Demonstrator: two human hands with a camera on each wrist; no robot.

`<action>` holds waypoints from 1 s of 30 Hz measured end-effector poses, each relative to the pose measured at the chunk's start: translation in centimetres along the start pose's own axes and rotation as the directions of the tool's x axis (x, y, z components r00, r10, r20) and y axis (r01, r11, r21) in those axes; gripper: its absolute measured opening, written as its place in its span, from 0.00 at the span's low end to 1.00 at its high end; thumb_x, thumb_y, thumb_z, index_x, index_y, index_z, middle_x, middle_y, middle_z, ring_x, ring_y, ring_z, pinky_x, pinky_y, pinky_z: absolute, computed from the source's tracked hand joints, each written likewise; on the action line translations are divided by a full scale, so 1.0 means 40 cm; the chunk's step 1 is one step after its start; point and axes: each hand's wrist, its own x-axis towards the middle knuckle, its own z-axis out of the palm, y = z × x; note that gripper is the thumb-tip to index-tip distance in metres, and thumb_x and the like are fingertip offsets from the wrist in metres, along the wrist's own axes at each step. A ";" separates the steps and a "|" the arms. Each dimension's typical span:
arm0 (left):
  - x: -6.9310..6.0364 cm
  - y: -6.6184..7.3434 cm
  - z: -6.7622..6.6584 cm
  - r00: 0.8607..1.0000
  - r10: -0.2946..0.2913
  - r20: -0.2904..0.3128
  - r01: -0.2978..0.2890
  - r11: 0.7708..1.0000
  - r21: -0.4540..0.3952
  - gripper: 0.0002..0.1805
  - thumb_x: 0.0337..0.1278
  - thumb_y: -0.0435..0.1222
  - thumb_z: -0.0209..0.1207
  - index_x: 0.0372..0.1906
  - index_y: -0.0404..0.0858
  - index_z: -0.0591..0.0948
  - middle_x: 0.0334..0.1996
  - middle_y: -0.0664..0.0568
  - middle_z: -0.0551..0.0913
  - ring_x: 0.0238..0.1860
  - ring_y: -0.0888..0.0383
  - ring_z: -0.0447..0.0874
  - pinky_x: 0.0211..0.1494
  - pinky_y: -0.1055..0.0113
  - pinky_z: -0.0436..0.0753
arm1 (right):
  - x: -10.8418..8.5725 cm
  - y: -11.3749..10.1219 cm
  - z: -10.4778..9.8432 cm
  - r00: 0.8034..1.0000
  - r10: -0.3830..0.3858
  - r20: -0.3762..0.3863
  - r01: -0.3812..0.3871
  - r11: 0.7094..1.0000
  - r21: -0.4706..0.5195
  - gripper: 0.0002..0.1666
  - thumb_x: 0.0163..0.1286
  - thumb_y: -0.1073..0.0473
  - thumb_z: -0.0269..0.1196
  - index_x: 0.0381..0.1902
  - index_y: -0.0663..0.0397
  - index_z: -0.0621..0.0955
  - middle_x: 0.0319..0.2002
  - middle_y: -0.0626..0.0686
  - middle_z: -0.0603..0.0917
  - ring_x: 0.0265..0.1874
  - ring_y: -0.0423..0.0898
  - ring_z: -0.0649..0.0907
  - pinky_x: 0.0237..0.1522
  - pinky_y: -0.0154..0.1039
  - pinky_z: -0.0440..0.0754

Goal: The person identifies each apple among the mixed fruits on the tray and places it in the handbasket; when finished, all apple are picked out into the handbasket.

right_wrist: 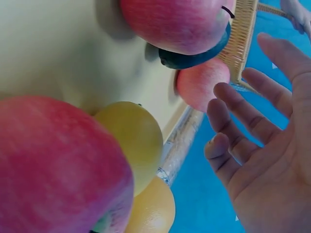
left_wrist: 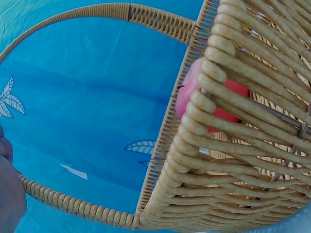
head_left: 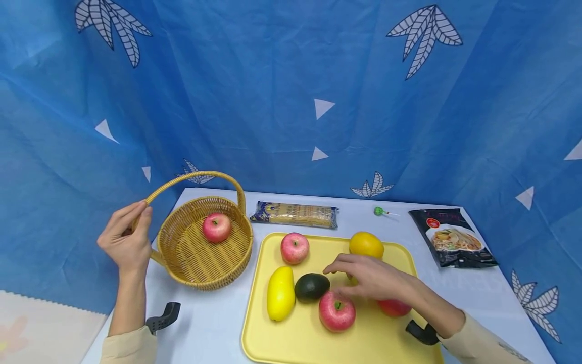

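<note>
We look down on a white desk (head_left: 206,323) carrying two containers. At left stands a round wicker basket (head_left: 204,283), upright, with one pink-red apple (head_left: 216,227) inside, toward its back right, stem facing up. The person's left hand (head_left: 129,247) grips the basket's arched handle (head_left: 206,174), fingers and thumb closed around its left part; the handle spans from front left to back right, above the rim.

To the right we see a rectangular yellow tray (head_left: 304,346) of fruit. A second apple (head_left: 294,248) sits near its back left corner. In front of that, a yellow mango (head_left: 281,294) lies with its long axis running front to back; just beside it, a dark green avocado (head_left: 311,287) lies nearly left to right. A third apple (head_left: 337,312) sits near the avocado, stem up. One rounded yellow fruit (head_left: 365,243) rests at the back right, another (right_wrist: 133,145) is partly hidden by the right hand (head_left: 370,277), and a fourth apple (head_left: 394,308) sits below that wrist.

The right hand hovers above the tray — fingers parted, slightly bent, holding nothing.

Behind the tray we find packaged noodles (head_left: 294,215) and a green lollipop (head_left: 378,211); a black food packet (head_left: 452,237) lies farther right.
</note>
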 end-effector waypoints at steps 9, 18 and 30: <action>0.001 0.002 0.006 1.000 0.009 0.003 -0.009 1.000 -0.012 0.07 0.46 0.15 0.68 0.34 0.18 0.86 0.35 0.37 0.89 0.35 0.60 0.88 0.37 0.79 0.83 | -0.029 0.002 0.018 0.994 -0.051 0.100 0.048 0.998 0.029 0.31 0.64 0.27 0.63 0.61 0.29 0.79 0.49 0.36 0.80 0.39 0.36 0.78 0.42 0.32 0.79; 0.000 0.001 0.003 1.000 0.010 -0.008 -0.010 1.000 -0.016 0.07 0.46 0.15 0.68 0.34 0.20 0.87 0.35 0.37 0.89 0.35 0.58 0.88 0.37 0.78 0.84 | -0.041 -0.001 0.031 0.980 -0.053 0.192 0.036 0.996 0.086 0.34 0.60 0.30 0.69 0.64 0.18 0.74 0.53 0.31 0.77 0.47 0.32 0.77 0.52 0.38 0.83; -0.001 -0.002 0.000 1.000 0.006 -0.005 -0.006 1.000 -0.028 0.07 0.45 0.15 0.68 0.34 0.19 0.86 0.35 0.37 0.89 0.36 0.57 0.89 0.38 0.78 0.84 | -0.035 -0.013 0.057 0.974 -0.008 0.227 0.002 1.000 0.027 0.43 0.54 0.30 0.73 0.67 0.14 0.70 0.56 0.34 0.75 0.47 0.35 0.76 0.49 0.40 0.83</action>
